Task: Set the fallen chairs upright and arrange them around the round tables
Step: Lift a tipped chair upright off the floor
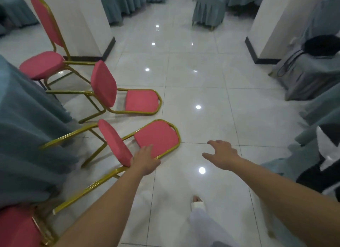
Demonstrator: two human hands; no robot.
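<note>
Two pink chairs with gold frames lie on their backs on the white tile floor beside a round table draped in teal cloth (27, 121). The nearer fallen chair (158, 138) has its backrest flat on the floor and its seat standing on edge. My left hand (145, 161) reaches over its backrest frame with fingers spread; whether it touches the frame I cannot tell. My right hand (221, 154) hovers open above the floor to the right, holding nothing. The farther fallen chair (141, 103) lies just beyond. A third pink chair (44, 62) stands upright by the table.
Another pink chair (18, 228) shows at the bottom left corner. White pillars (92, 22) (272, 26) flank a wide tiled aisle. Teal-covered chairs (207, 9) and draped tables (309, 75) stand on the right and at the back. My foot (197, 203) is on the floor below.
</note>
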